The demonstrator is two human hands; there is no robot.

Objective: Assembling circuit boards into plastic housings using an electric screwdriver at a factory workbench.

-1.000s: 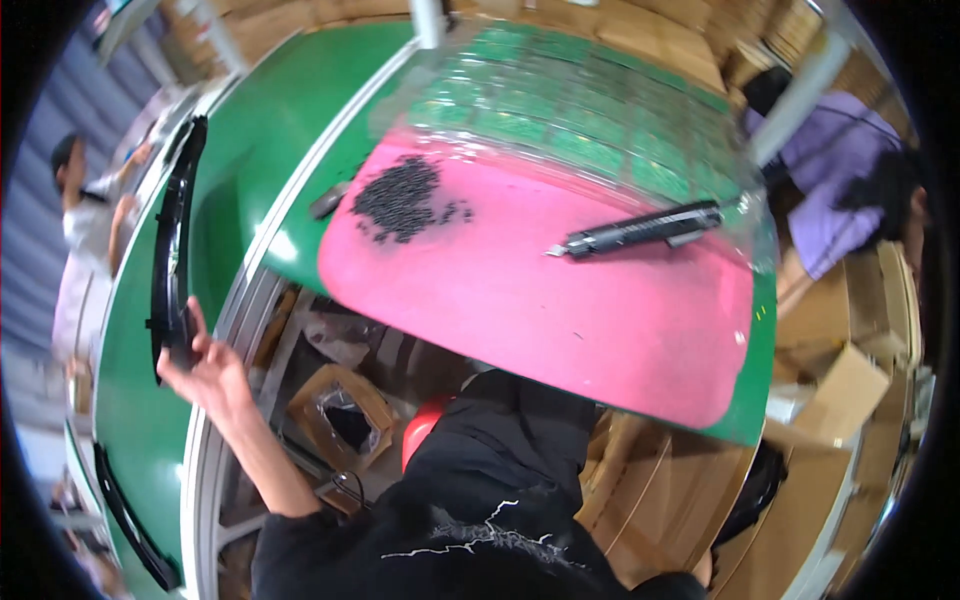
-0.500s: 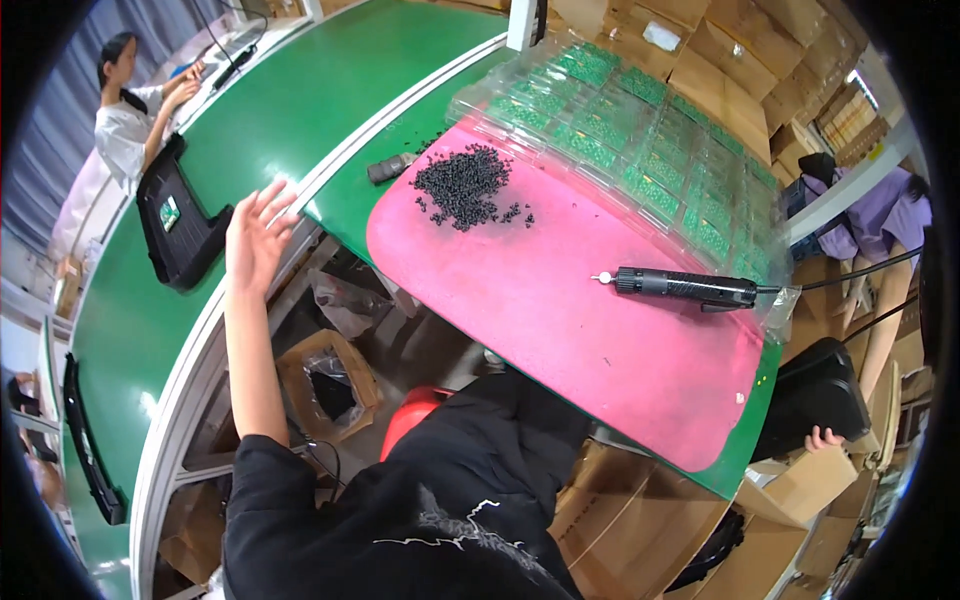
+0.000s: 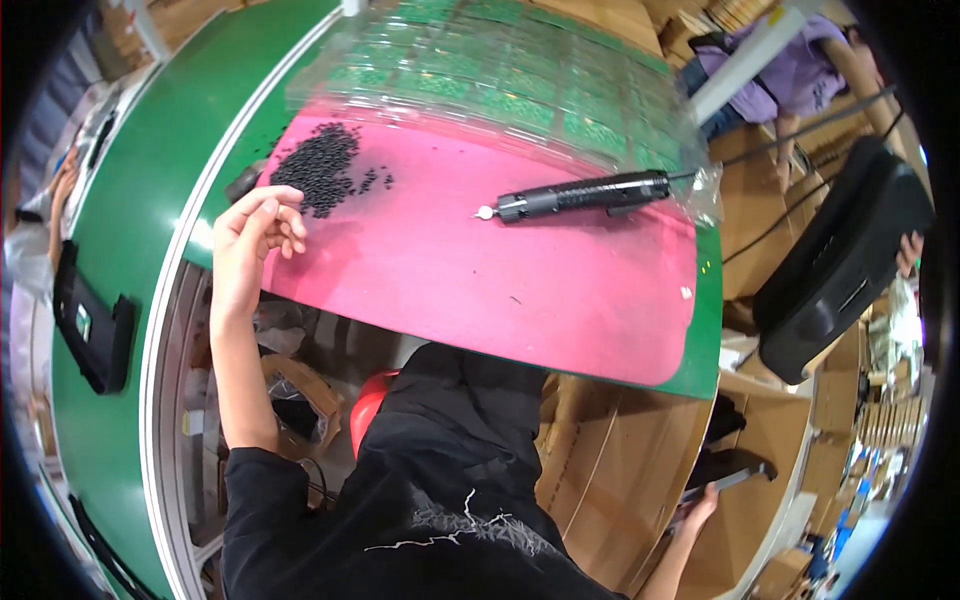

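My left hand (image 3: 255,235) hangs over the near left corner of the pink mat (image 3: 480,300), fingers loosely bent and apart, holding nothing. Just beyond it lies a heap of small black pieces, seemingly screws (image 3: 322,165). At the lower right, my right hand (image 3: 702,508) reaches into a cardboard box (image 3: 765,500) beside the table. Its fingers close on the edge of a black plastic part with a greyish rim (image 3: 738,477); the box side partly hides this grip. A black electric screwdriver (image 3: 585,197) rests on the mat, its tip pointing left.
Clear plastic trays of green circuit boards (image 3: 500,75) line the mat's far side. On the green conveyor (image 3: 130,190) at left sits a black housing (image 3: 92,325). At right, a co-worker in purple (image 3: 790,75) stands near a large black housing (image 3: 845,265), gripped by a hand (image 3: 909,254).
The view has swung rightward. My left hand has gone from above the conveyor to the mat's corner, fingers bending. My right hand has appeared at the box. The co-worker's side housing now shows higher.
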